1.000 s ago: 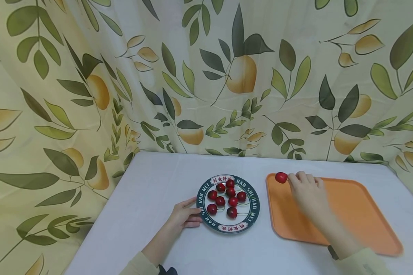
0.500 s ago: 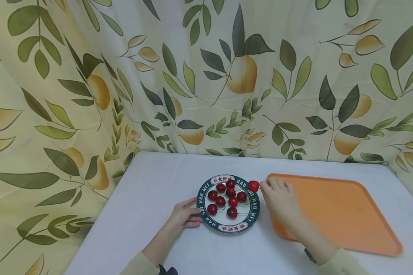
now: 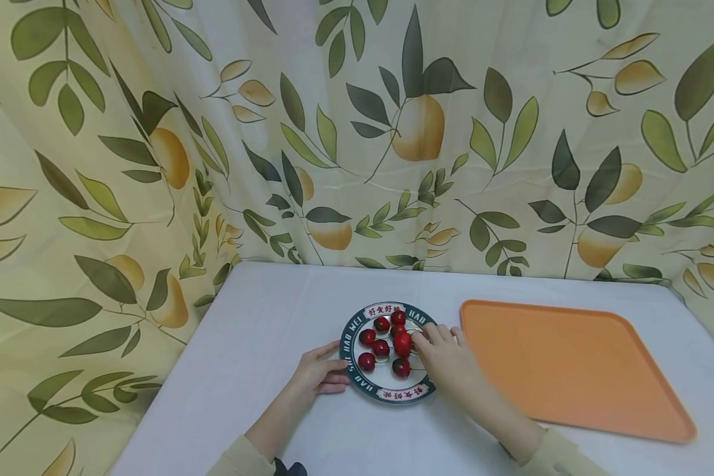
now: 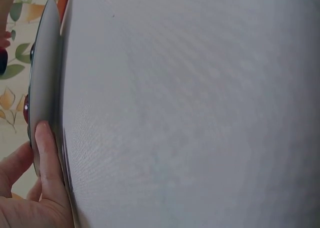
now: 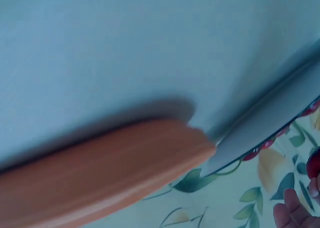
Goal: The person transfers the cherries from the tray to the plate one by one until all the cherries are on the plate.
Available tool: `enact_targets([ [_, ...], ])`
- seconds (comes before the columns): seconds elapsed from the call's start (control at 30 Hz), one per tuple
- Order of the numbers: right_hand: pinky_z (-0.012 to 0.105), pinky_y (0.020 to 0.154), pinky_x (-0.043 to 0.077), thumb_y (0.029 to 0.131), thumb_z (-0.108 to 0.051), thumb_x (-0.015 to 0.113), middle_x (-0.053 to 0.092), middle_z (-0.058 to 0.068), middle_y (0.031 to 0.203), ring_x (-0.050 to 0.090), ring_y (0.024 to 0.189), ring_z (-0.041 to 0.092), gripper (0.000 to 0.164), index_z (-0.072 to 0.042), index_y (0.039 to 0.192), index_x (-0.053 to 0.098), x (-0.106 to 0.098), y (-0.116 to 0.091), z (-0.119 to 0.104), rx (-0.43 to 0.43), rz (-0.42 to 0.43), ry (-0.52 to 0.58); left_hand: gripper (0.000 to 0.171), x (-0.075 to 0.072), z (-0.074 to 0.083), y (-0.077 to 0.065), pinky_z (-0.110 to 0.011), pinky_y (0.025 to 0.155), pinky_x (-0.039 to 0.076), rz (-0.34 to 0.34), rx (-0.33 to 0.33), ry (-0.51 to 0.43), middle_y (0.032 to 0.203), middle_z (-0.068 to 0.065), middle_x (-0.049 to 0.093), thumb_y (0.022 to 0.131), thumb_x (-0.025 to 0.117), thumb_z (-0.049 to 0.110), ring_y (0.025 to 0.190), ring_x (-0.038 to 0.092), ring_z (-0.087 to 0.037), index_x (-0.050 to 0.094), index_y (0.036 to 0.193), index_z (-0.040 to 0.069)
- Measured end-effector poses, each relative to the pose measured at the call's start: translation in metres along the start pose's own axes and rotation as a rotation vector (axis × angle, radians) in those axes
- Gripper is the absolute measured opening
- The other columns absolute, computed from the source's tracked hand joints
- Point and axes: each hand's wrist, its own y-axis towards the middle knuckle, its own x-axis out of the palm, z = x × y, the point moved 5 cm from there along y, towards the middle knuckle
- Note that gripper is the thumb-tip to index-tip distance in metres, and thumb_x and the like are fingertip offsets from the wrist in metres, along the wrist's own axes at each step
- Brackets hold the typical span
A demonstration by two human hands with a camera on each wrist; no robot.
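A round plate (image 3: 367, 389) with a dark green lettered rim holds several dark red cherries (image 3: 366, 361), some with green stems showing. My left hand (image 3: 318, 371) grips its left edge; in the left wrist view the thumb and fingers pinch the pale side of the plate (image 4: 46, 73). Over the plate's right part, my right hand (image 3: 449, 360) pinches a bright red cherry (image 3: 402, 344) at its stem end. That cherry overlaps others in the head view and hides part of them. In the right wrist view the held cherry (image 5: 314, 164) sits at the fingertips, above the plate's edge.
An orange tray (image 3: 577, 370) lies right of the plate, its near corner large in the right wrist view. Both rest on a white-covered table (image 3: 274, 304). Behind and to the left hangs a curtain (image 3: 357, 198) printed with leaves and fruit.
My right hand has carried the cherry leftward from over the tray's far left corner to over the plate. The left hand and the plate have stayed in place.
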Motion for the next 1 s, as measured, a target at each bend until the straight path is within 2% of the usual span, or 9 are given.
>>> enact_targets([
  [0.27,0.047,0.09,0.043,0.066,-0.019,0.082,0.054,0.006,0.1,0.049,0.099,0.024,0.046,-0.015,0.104,0.057,0.01,-0.002,-0.016,-0.021,-0.091,0.05,0.061,0.0,-0.001,0.0,-0.036,0.063,0.059,-0.007,-0.002,-0.003,0.078,-0.01,0.068,0.082,0.064,0.005,0.062,0.067,-0.019,0.04,0.138,0.009],
  [0.43,0.043,0.086,0.043,0.062,-0.02,0.084,0.054,0.007,0.099,0.048,0.098,0.023,0.048,-0.015,0.102,0.058,0.013,-0.002,-0.025,-0.07,-0.094,0.039,0.061,-0.001,-0.001,0.001,-0.035,0.062,0.059,-0.005,-0.008,-0.004,0.078,-0.011,0.068,0.081,0.064,0.005,0.062,0.067,-0.018,0.041,0.138,0.009],
  [0.7,0.045,0.089,0.045,0.068,-0.021,0.08,0.051,0.006,0.097,0.047,0.096,0.023,0.043,-0.016,0.105,0.058,0.019,-0.006,-0.036,-0.172,-0.095,-0.008,0.06,0.0,-0.001,0.001,-0.034,0.062,0.059,-0.017,0.004,0.001,0.078,-0.011,0.069,0.082,0.063,0.004,0.061,0.067,-0.018,0.04,0.138,0.008],
  [0.87,0.045,0.09,0.045,0.065,-0.02,0.082,0.051,0.007,0.1,0.047,0.098,0.023,0.048,-0.017,0.107,0.059,0.025,-0.006,-0.039,-0.19,-0.119,-0.021,0.06,0.001,0.001,-0.001,-0.035,0.062,0.059,-0.016,0.011,0.01,0.079,-0.011,0.069,0.083,0.063,0.006,0.062,0.067,-0.018,0.04,0.138,0.008],
  [1.0,0.044,0.09,0.044,0.066,-0.022,0.081,0.051,0.006,0.1,0.046,0.097,0.023,0.045,-0.016,0.105,0.059,0.027,-0.006,-0.04,-0.189,-0.138,-0.016,0.06,0.001,0.001,-0.002,-0.035,0.062,0.059,-0.019,0.01,0.011,0.079,-0.01,0.069,0.083,0.063,0.006,0.062,0.067,-0.018,0.04,0.138,0.009],
])
